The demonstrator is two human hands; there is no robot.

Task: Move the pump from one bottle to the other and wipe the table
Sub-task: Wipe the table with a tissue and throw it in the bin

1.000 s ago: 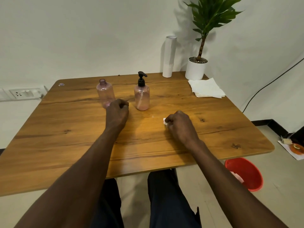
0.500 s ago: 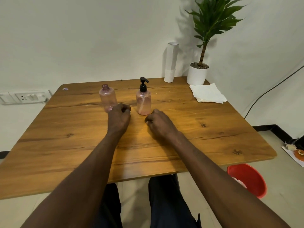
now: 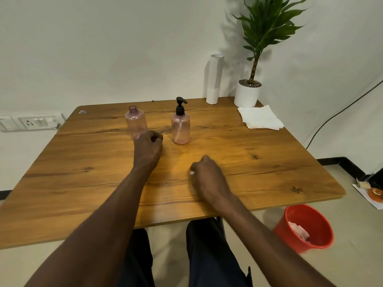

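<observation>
Compared with half a second ago, the right hand (image 3: 207,175) has drawn back toward the near edge and to the right, away from the bottle with the pump (image 3: 180,126); it sits on the tabletop (image 3: 269,162) with fingers curled over a small white scrap (image 3: 192,172), probably a wad of tissue, though only a sliver shows at the fingertips. The left hand (image 3: 147,146) has not shifted: it rests clenched in a loose fist just in front of the open bottle (image 3: 136,123), holding nothing visible. The black pump (image 3: 180,106) is seated on the right-hand pink bottle, which stands upright near the middle of the far half, beside the neck-open bottle on its left.

The surface is wood-grain with knots and dark streaks. At its far right corner lie a stack of white napkins (image 3: 260,118), a white pot with a green plant (image 3: 247,95) and an upright white roll (image 3: 215,79) against the pale wall. A socket plate (image 3: 29,122) sits on the wall at left. On the floor at right stands a red bucket (image 3: 304,228) with crumpled paper inside.
</observation>
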